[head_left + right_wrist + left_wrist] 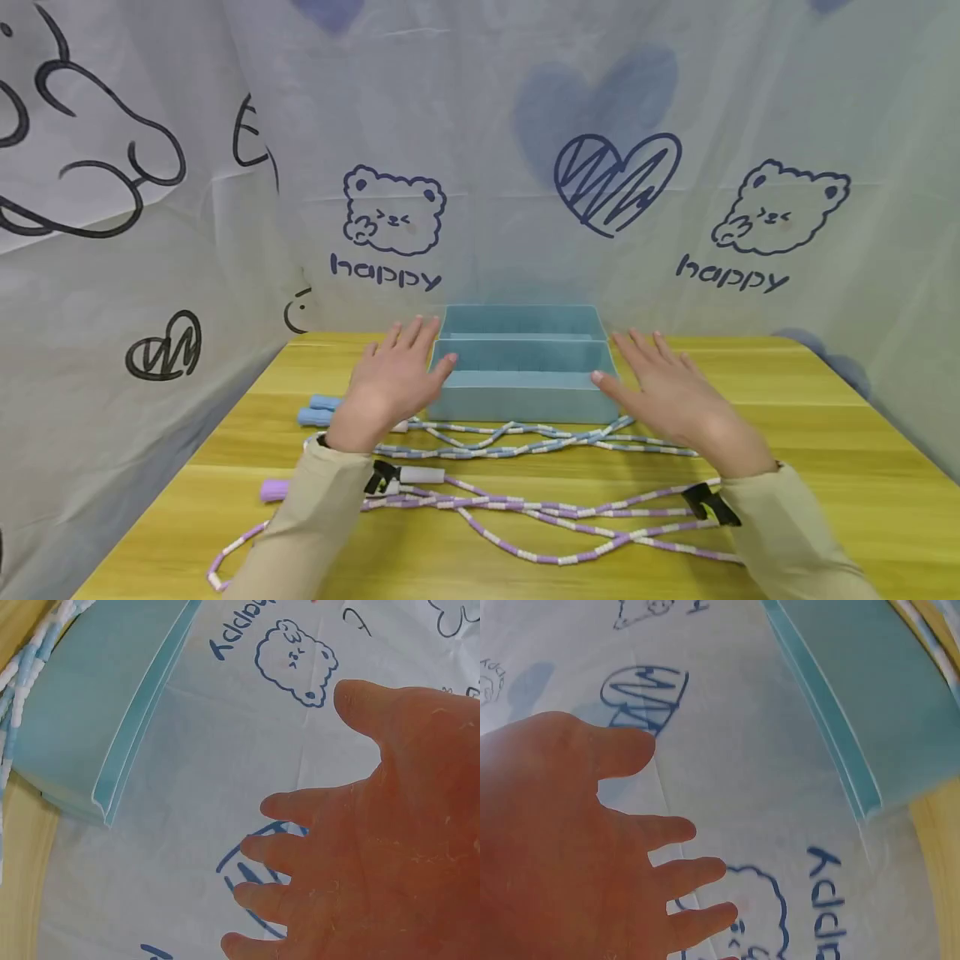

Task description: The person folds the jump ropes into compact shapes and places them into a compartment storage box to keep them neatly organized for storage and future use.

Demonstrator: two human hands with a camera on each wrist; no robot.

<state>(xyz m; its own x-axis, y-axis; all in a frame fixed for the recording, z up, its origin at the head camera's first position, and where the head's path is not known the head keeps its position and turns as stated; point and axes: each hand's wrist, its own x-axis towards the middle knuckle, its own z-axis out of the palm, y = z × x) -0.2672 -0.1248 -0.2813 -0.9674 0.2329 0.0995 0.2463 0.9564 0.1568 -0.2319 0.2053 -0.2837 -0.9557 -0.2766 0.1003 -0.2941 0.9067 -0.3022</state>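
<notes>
A light blue box [522, 404] with two compartments stands at the back of the wooden table, and no contents show inside it. To its left my left hand [393, 377] is held with fingers spread; the left wrist view shows the same hand [592, 847] holding nothing. On the box's other side, my right hand [671, 392] is likewise spread and holds nothing, as the right wrist view of the hand [360, 825] confirms. A blue-and-white beaded jump rope [480, 452] lies in front of the box. Nearer me lies a purple-and-white beaded jump rope [555, 559], partly hidden by my sleeves.
Blue handles [315, 416] of one rope poke out left of my left hand. A purple handle [273, 491] and a white handle [422, 475] lie around my left sleeve. A printed white cloth [495, 167] hangs behind the wooden table [810, 408].
</notes>
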